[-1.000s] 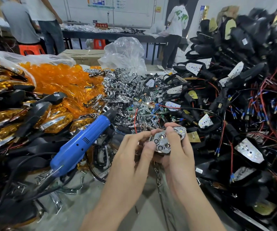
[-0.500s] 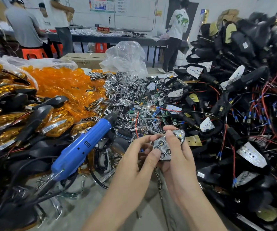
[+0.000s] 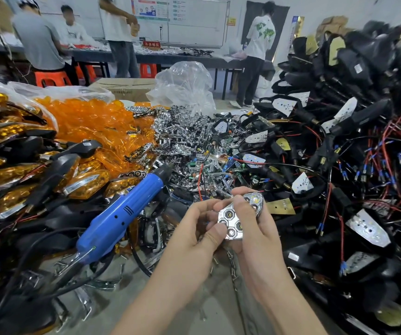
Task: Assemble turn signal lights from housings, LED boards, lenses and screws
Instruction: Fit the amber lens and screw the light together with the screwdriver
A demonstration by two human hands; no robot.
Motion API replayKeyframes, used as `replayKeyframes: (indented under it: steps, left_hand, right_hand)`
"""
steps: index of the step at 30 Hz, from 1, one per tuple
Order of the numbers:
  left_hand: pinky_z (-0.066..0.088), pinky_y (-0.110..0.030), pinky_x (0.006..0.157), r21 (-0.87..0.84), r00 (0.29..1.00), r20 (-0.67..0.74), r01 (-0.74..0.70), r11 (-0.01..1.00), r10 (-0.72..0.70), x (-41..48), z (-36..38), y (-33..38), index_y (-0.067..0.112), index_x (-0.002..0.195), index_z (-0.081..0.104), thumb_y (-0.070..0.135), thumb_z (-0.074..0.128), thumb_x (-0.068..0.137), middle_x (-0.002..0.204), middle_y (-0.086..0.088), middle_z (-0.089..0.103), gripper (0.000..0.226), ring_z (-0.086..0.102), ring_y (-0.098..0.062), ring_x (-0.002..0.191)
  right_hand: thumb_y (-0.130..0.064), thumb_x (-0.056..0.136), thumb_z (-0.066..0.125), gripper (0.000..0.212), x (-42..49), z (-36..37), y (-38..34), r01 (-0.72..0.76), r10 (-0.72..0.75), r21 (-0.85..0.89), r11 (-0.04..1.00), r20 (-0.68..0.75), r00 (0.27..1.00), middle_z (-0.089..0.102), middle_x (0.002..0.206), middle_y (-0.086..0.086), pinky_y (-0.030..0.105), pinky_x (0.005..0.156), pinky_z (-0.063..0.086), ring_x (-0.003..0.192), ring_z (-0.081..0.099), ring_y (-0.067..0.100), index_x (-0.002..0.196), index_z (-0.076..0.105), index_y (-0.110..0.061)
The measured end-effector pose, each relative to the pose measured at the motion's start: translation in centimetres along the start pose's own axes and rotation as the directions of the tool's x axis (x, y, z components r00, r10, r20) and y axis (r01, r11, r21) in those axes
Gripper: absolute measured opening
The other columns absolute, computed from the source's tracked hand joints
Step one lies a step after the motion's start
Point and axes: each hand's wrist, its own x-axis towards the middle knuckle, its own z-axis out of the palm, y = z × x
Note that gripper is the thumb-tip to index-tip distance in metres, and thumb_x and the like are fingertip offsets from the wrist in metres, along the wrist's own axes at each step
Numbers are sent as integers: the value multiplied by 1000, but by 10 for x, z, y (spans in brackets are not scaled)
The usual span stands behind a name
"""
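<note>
workshop bench, grey worktop (image 3: 218,310) buried in parts, people standing at a long table (image 3: 170,56) in the back.

left hand (image 3: 194,228) and right hand (image 3: 260,233) both grip one chrome honeycomb-cell reflector plate (image 3: 229,216), held above the bench's near edge. left thumb presses its lower left edge and the fingers curl behind it. right thumb lies across the top face, fingers wrapped under. led dots show through the cells.

blue cordless electric screwdriver (image 3: 122,213) lies just left of the hands, tip pointing up-right, propped on the parts. left of that is a heap of assembled lights with amber lenses in black housings (image 3: 86,184). behind it is a pile of loose orange plastic lenses (image 3: 90,117), then a pile of loose chrome reflectors (image 3: 182,131) at centre. right side: tall stack of black housings with white led boards and red/black wires (image 3: 339,141). crumpled clear plastic bag (image 3: 185,85) and a brown cardboard box (image 3: 124,89) sit behind the piles.
</note>
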Motion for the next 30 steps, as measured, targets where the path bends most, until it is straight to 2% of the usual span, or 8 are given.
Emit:
replayKeyframes:
  steps: [5, 11, 22, 27, 30]
  left_hand:
    - [50, -12, 74, 3, 1000, -21, -1, 1000, 1, 0, 2, -1, 27, 110, 63, 2, 60, 95, 97, 6, 69, 29, 64, 2, 86]
    - [50, -13, 75, 21, 999, -33, -4, 1000, 4, -1, 4, 1, 26, 110, 61, 1, 58, 96, 104, -8, 68, 28, 63, 2, 87]
    - [51, -16, 81, 54, 999, -37, -3, 999, 5, -1, 4, 0, 27, 112, 59, 1, 58, 96, 111, -13, 63, 30, 60, -2, 90]
    - [51, -16, 78, 46, 999, -46, 7, 999, -5, -2, 4, 4, 28, 110, 60, 2, 59, 96, 110, -11, 64, 29, 61, -1, 88]
    - [53, -20, 85, 30, 998, -53, -18, 999, 20, -2, 6, 6, 24, 112, 61, 4, 60, 95, 106, -8, 66, 27, 64, -4, 92]
  right_hand:
    - [-34, 89, 61, 10, 0, 1, -2, -6, 5, 18, 1000, 15, 1000, 74, 86, 5, 30, 64, 57, 73, 69, 22, 90, 71, -35]
    - [-36, 87, 62, 8, 0, 2, -3, -51, 50, 33, 998, 16, 999, 74, 86, 6, 31, 59, 57, 66, 68, 24, 87, 70, -33]
    - [-36, 90, 64, 10, 1, -1, -3, -76, 73, 40, 996, 57, 996, 74, 89, 9, 36, 62, 59, 71, 70, 25, 92, 68, -27]
    - [-32, 90, 62, 10, 0, -2, -3, -87, 82, 71, 994, 80, 993, 75, 91, 11, 36, 67, 61, 75, 71, 26, 93, 70, -28]
    - [-29, 88, 62, 13, 1, -2, -6, -98, 89, 127, 987, 75, 993, 74, 88, 12, 34, 66, 60, 72, 71, 26, 93, 73, -28]
